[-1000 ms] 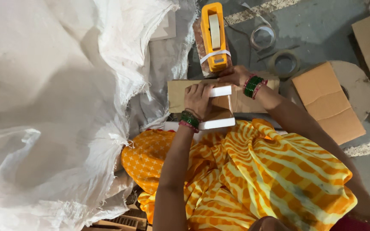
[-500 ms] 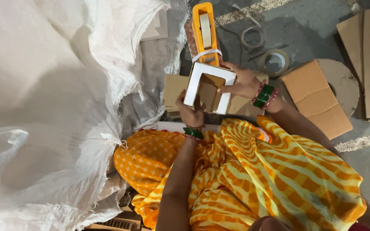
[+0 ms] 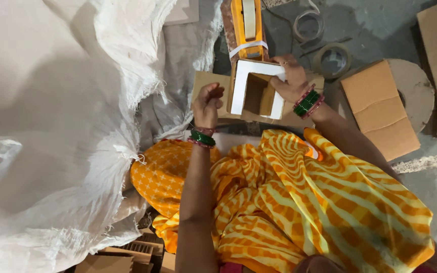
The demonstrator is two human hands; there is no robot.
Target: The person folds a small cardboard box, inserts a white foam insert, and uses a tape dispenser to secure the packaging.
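Grey concrete floor strewn with cardboard, a person seated at its centre with a small open box.

The right hand point(image 3: 292, 78), upper centre of the frame, clamps thumb and fingers on the top right corner of the white-rimmed box point(image 3: 256, 88), whose brown card inside faces the camera. The left hand point(image 3: 207, 103) is curled into a loose fist just left of the box, apart from it, holding nothing visible. A glossy yellow tape dispenser point(image 3: 248, 25) lies above; crinkled white woven sacking point(image 3: 51, 126) fills the left; flat corrugated cardboard sheets point(image 3: 380, 108) lie right.
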